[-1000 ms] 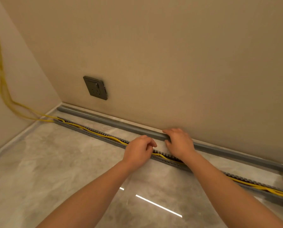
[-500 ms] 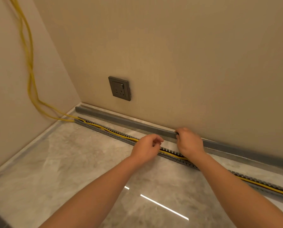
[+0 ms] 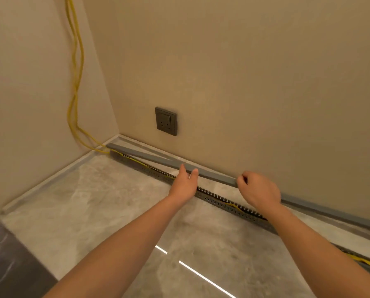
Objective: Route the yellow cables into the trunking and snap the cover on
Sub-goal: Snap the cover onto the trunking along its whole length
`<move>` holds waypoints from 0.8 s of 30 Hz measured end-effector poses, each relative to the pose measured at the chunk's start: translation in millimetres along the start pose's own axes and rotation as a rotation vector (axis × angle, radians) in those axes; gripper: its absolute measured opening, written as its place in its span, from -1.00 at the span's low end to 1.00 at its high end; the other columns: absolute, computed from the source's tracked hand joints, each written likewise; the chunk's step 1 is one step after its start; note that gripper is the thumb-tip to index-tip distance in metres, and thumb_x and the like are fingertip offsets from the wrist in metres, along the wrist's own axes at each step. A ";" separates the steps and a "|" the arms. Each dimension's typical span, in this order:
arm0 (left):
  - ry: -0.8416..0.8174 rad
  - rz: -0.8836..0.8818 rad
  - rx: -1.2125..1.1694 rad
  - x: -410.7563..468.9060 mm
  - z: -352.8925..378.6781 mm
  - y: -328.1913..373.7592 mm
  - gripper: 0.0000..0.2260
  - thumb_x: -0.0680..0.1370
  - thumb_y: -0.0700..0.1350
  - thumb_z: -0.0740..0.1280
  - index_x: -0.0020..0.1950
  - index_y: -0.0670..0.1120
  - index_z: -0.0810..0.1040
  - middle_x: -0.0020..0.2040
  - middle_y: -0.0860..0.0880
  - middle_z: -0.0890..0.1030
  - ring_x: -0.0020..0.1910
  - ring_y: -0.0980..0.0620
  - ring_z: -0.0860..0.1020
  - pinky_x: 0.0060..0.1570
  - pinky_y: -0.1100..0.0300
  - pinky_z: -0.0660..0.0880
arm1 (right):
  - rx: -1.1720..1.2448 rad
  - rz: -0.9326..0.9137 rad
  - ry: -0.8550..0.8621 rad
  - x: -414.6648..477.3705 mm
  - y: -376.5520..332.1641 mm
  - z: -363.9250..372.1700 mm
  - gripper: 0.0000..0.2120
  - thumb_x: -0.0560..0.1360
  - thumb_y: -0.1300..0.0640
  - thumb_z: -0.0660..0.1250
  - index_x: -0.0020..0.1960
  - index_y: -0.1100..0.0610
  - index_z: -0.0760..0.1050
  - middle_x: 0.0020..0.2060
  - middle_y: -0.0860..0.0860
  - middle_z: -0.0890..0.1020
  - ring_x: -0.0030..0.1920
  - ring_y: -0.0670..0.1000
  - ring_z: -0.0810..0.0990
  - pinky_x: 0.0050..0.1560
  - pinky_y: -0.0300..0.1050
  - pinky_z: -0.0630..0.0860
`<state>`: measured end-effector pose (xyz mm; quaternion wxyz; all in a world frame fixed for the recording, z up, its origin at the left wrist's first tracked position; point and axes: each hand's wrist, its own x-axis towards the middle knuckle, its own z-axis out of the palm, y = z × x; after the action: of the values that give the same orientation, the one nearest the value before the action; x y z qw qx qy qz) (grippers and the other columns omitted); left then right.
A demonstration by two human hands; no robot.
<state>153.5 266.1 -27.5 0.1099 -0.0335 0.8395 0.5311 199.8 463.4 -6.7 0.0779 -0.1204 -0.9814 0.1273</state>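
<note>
We are logging positions against the wall socket (image 3: 166, 121). Below it, the grey marbled floor (image 3: 93, 201) is carrying the whole run.

The grey cover (image 3: 149, 157) is lying as a long strip beneath the socket, along the foot of the wall. Its left end is sitting near the corner to the socket's lower left. It is not yet seated on the trunking. The slotted trunking (image 3: 218, 197) is running just in front of it, further from the socket, with its open side up to receive the cover.

The yellow cables (image 3: 75, 82) are hanging down the side wall to the socket's left and then running inside the channel. They are lying low between the slots, which we are judging leaves room for closing.

The right hand (image 3: 260, 191), below and right of the socket, is curling its fingers round the cover, we are judging in order to lift it across. The left hand (image 3: 184, 187), almost directly below the socket, is holding its fingers straight, tips touching the cover's near edge to steady it.
</note>
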 end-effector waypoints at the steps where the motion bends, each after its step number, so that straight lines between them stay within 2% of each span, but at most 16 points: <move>1: 0.015 -0.013 -0.022 -3.8 -0.3 -0.6 -0.38 0.64 0.13 0.08 0.58 -0.10 -0.08 0.46 -0.15 0.36 0.43 -0.14 0.32 0.41 -0.03 0.26 | 0.020 -0.001 -0.034 -3.9 0.3 -1.4 -0.66 0.55 -0.01 0.06 -0.35 0.05 0.36 -0.40 -0.01 0.53 -0.32 0.08 0.53 -0.34 -0.12 0.41; 3: 0.051 -0.012 -0.030 -14.0 -1.0 -1.2 -0.38 0.65 0.10 0.09 0.58 -0.09 -0.12 0.47 -0.16 0.35 0.44 -0.14 0.32 0.41 -0.01 0.26 | 0.029 -0.010 -0.068 -11.1 0.8 -2.3 -0.67 0.54 -0.02 0.05 -0.33 0.06 0.39 -0.39 0.00 0.55 -0.31 0.08 0.54 -0.32 -0.13 0.41; 5: 0.086 -0.005 -0.023 -23.6 -3.3 -2.6 -0.41 0.66 0.04 0.09 0.59 -0.07 -0.11 0.52 -0.13 0.25 0.47 -0.12 0.27 0.42 0.01 0.23 | 0.038 -0.014 -0.089 -18.7 1.4 -1.9 -0.67 0.53 -0.01 0.05 -0.32 0.09 0.41 -0.40 0.01 0.57 -0.32 0.09 0.54 -0.33 -0.14 0.41; 7: 0.141 -0.006 -0.064 -29.0 -7.4 -4.5 -0.44 0.66 0.01 0.10 0.58 -0.01 -0.10 0.54 -0.10 0.20 0.44 -0.17 0.32 0.40 -0.03 0.28 | 0.053 -0.030 -0.113 -26.2 4.4 0.7 -0.66 0.53 0.00 0.05 -0.35 0.09 0.39 -0.42 -0.01 0.55 -0.32 0.09 0.54 -0.33 -0.15 0.39; 9: 0.222 -0.027 -0.171 -28.7 -11.9 -8.6 -0.44 0.64 -0.02 0.15 0.57 0.07 -0.06 0.52 -0.12 0.24 0.34 -0.21 0.43 0.32 -0.12 0.38 | 0.046 -0.045 -0.114 -32.4 8.3 3.7 -0.65 0.52 -0.02 0.04 -0.36 0.07 0.38 -0.41 -0.01 0.55 -0.31 0.10 0.54 -0.33 -0.13 0.39; 11: 0.278 -0.077 -0.317 -24.6 -16.2 -14.5 -0.47 0.63 -0.09 0.19 0.55 0.09 0.06 0.45 -0.12 0.32 0.26 -0.20 0.50 0.23 -0.12 0.47 | 0.008 -0.059 -0.103 -35.7 11.0 5.3 -0.63 0.54 -0.03 0.04 -0.34 0.09 0.41 -0.39 0.01 0.54 -0.30 0.11 0.52 -0.35 -0.13 0.36; 13: 0.315 -0.138 -0.501 -23.3 -18.2 -15.2 -0.61 0.63 -0.18 0.21 0.44 0.01 0.28 0.36 -0.09 0.37 0.18 -0.19 0.55 0.04 -0.02 0.59 | -0.019 -0.069 -0.112 -37.5 11.4 4.9 -0.63 0.55 -0.02 0.05 -0.34 0.09 0.41 -0.40 0.00 0.51 -0.33 0.07 0.47 -0.40 -0.14 0.28; 14: 0.331 -0.165 -0.585 -19.4 -20.7 -15.9 -0.71 0.62 -0.23 0.23 0.33 -0.02 0.39 0.33 -0.12 0.41 0.14 -0.19 0.56 -0.11 0.06 0.62 | -0.024 -0.075 -0.120 -35.8 9.6 6.0 -0.63 0.56 -0.02 0.05 -0.34 0.09 0.41 -0.40 -0.01 0.50 -0.35 0.05 0.46 -0.42 -0.15 0.24; 16: 0.352 -0.200 -0.664 -12.6 -24.5 -18.6 -0.79 0.58 -0.31 0.28 0.13 -0.03 0.47 0.26 -0.20 0.46 0.06 -0.20 0.59 -0.33 0.18 0.62 | -0.037 -0.071 -0.131 -31.8 6.0 6.9 -0.63 0.56 -0.03 0.05 -0.31 0.09 0.44 -0.38 0.00 0.53 -0.33 0.04 0.48 -0.42 -0.16 0.25; 17: 0.340 -0.212 -0.677 -7.4 -27.6 -20.8 -0.78 0.56 -0.33 0.30 0.09 -0.04 0.48 0.22 -0.22 0.48 -0.03 -0.18 0.61 -0.38 0.21 0.61 | -0.041 -0.065 -0.129 -28.4 1.0 8.4 -0.62 0.56 -0.06 0.04 -0.28 0.09 0.47 -0.35 0.00 0.56 -0.31 0.05 0.50 -0.40 -0.16 0.27; 20: 0.244 -0.232 -0.727 8.0 -35.3 -19.9 -0.76 0.54 -0.36 0.32 0.12 -0.08 0.50 0.11 -0.23 0.51 -0.25 -0.07 0.58 -0.36 0.19 0.60 | -0.020 -0.106 -0.129 -13.8 -27.9 17.9 -0.64 0.55 -0.18 0.05 -0.14 -0.02 0.52 -0.24 -0.05 0.61 -0.20 0.06 0.54 -0.30 -0.13 0.39; 22: 0.165 -0.230 -0.741 18.4 -42.0 -16.6 -0.74 0.57 -0.37 0.26 0.20 -0.11 0.49 0.06 -0.22 0.48 -0.30 -0.02 0.55 -0.25 0.14 0.60 | -0.002 -0.227 -0.116 -4.1 -54.9 30.3 -0.70 0.53 -0.23 0.09 0.05 -0.12 0.51 -0.09 -0.11 0.62 -0.07 0.04 0.57 -0.18 -0.09 0.47; 24: 0.055 -0.240 -0.732 34.7 -57.2 -18.2 -0.67 0.60 -0.36 0.19 0.32 -0.11 0.43 0.11 -0.25 0.48 -0.26 -0.06 0.59 -0.13 0.06 0.59 | -0.063 -0.394 -0.119 6.9 -75.9 45.7 -0.65 0.53 -0.25 0.11 0.20 -0.13 0.43 0.05 -0.12 0.62 0.03 0.03 0.59 -0.10 -0.05 0.53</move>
<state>114.4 208.9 -27.7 0.1293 -0.1827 0.5873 0.7778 168.3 383.4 -29.0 0.0396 0.0792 -0.9924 0.0859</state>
